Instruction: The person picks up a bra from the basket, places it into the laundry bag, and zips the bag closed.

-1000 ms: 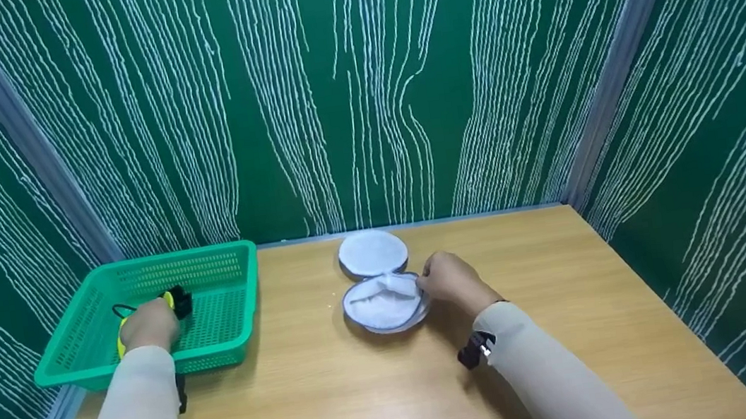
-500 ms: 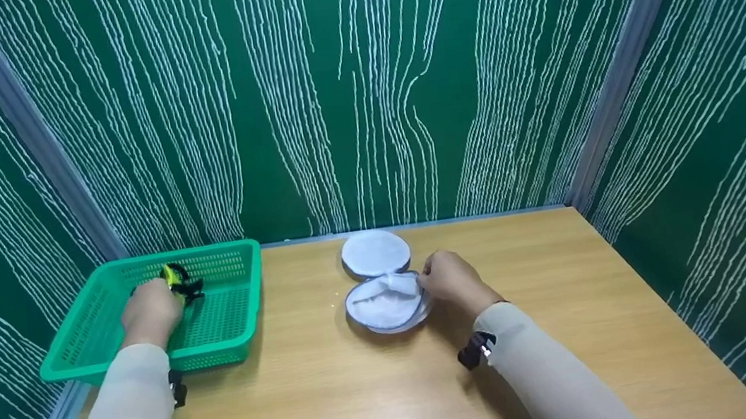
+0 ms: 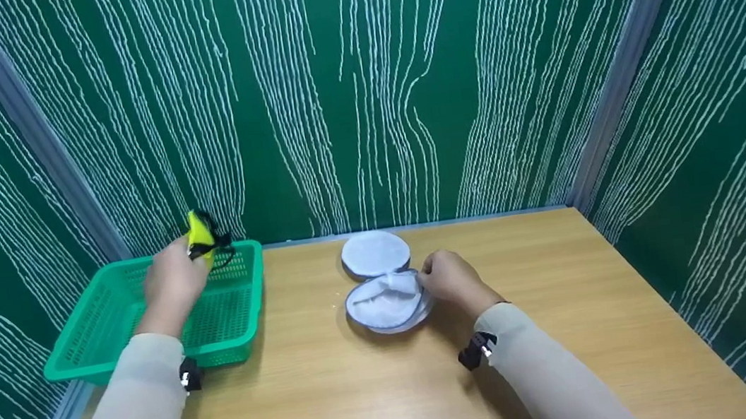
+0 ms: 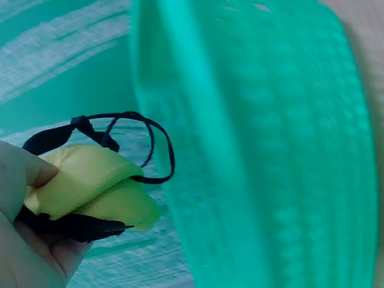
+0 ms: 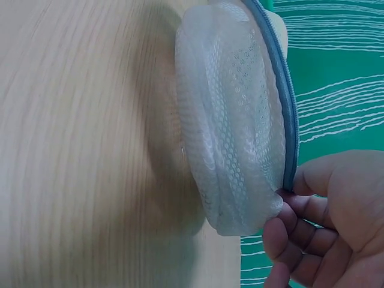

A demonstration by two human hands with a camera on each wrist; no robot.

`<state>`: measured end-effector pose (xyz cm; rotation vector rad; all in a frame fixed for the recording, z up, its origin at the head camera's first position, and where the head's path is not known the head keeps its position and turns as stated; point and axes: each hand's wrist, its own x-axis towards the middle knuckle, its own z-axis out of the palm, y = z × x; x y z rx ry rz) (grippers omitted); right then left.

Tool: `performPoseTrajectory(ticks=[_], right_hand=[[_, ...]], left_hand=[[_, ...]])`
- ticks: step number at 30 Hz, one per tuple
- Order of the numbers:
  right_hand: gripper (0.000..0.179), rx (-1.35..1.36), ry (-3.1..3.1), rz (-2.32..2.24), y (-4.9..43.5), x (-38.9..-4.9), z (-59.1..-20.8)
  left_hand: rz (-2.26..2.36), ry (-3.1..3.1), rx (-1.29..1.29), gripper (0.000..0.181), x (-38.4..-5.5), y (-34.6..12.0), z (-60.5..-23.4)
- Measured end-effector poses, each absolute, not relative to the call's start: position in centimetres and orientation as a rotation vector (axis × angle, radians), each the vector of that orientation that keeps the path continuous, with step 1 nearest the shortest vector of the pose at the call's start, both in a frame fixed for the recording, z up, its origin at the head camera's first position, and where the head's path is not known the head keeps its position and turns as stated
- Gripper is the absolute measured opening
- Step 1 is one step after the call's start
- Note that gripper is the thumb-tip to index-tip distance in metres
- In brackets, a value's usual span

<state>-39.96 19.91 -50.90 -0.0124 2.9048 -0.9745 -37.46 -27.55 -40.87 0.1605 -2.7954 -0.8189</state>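
Note:
My left hand (image 3: 175, 280) pinches a folded yellow garment with black straps (image 3: 199, 231) and holds it over the back of the green basket (image 3: 256, 288). In the left wrist view, thumb and fingers clasp the ribbed yellow cloth (image 4: 99, 180), and a thin black strap (image 4: 171, 153) loops free. A round white mesh laundry bag (image 3: 385, 307) stands unzipped on the table, its round lid (image 3: 375, 253) folded back behind it. My right hand (image 3: 454, 279) pinches the bag's right edge. In the right wrist view, the thumb and fingers grip just below the grey zipper (image 5: 291, 120).
The plastic basket, with perforated walls, occupies the table's left back corner. Green panels (image 3: 401, 92) with white wavy lines enclose the back and sides. A wooden tabletop (image 3: 339, 399) stretches in front of the bag.
My left hand has lifted the yellow garment from inside the basket, up and to the right over its back rim. My right hand has stayed at the bag's edge.

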Motion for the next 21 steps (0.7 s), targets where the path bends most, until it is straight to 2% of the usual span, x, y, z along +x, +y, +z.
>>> performPoseTrajectory(ticks=[11, 21], right_hand=[[0.022, -0.006, 2.882, -1.055, 19.8, -39.9, -51.0], [0.020, -0.027, 2.917, -1.016, 19.9, -39.9, -51.3]], left_hand=[[-1.073, -2.712, -0.112, 0.041, -36.1, -19.7, -38.8], [-1.292, -2.696, -0.331, 0.045, -35.7, -13.1, -40.6]])
